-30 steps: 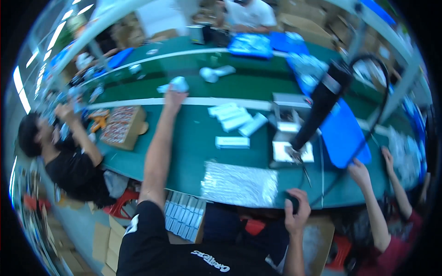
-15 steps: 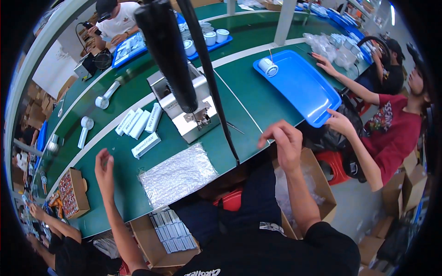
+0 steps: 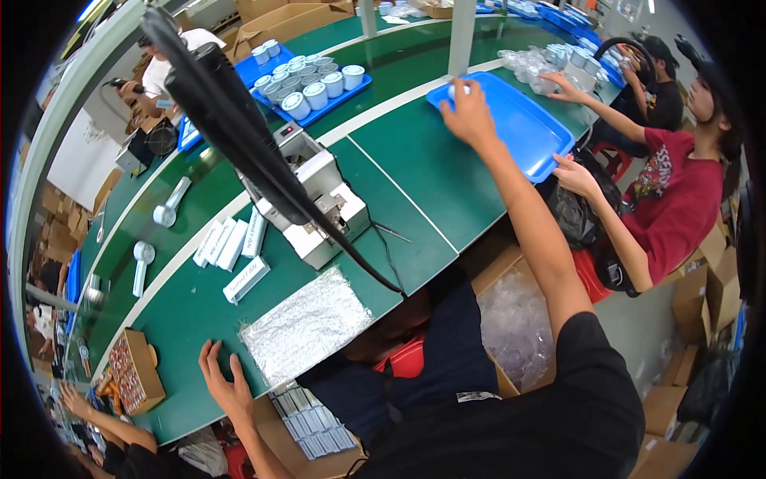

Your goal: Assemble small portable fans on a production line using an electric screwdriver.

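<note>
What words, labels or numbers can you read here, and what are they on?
I won't copy wording out, but here's where it stands.
White boxes on the table: large, legible lettering.
Co-worker's red shirt: light lettering, partly legible.
Metal machine: markings too small to read.
Blue tray: no lettering visible.

Left forearm (image 3: 267, 455): brought in from the lower edge and angled up and slightly to the left.
Left wrist (image 3: 242, 415): kept nearly in line with the forearm.
Left grip (image 3: 227, 386): held low, the back partly turned up; the fingers are parted, loosely bent and pointed away from the body, with the thumb set apart.
Right upper arm: covered by a black sleeve (image 3: 594, 347) and raised away from the torso (image 3: 511, 423).
Right forearm (image 3: 527, 211): stretched far forward and to the left, the elbow only lightly bent.
Right grip (image 3: 470, 116): turned palm down, the fingers curved downward; the fingertips are partly hidden.
Legs (image 3: 447, 323): clad in dark trousers.
</note>
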### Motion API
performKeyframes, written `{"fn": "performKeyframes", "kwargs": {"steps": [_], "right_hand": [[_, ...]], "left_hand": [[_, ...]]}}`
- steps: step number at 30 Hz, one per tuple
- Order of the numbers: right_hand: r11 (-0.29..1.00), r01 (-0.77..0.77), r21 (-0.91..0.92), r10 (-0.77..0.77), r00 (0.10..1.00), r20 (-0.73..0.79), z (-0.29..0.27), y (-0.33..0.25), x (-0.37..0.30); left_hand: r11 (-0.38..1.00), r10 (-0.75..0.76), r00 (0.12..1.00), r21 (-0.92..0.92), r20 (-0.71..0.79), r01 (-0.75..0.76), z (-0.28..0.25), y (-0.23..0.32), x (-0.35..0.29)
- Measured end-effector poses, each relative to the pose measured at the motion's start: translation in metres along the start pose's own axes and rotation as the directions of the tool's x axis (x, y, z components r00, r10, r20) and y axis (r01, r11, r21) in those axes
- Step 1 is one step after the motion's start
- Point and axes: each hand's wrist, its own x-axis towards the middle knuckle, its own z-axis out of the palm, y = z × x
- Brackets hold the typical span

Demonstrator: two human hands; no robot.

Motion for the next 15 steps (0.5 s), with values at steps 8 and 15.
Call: {"fn": "performKeyframes", "kwargs": {"steps": [8,15], "right_hand": [[0.973,-0.210,-0.095,0.228,0.939,0.257,0.051,0.085,0.040],[0.878,0.138,0.459,-0.290,0.915,0.280,-0.005,-0.058,0.016]], "left_hand": [[0.998,-0.059,0.997,0.003,-0.046,0.059,-0.001,0.014,0.005],[0.989,-0.131,0.990,0.062,-0.052,0.134,-0.009,0.013,-0.005]]}}
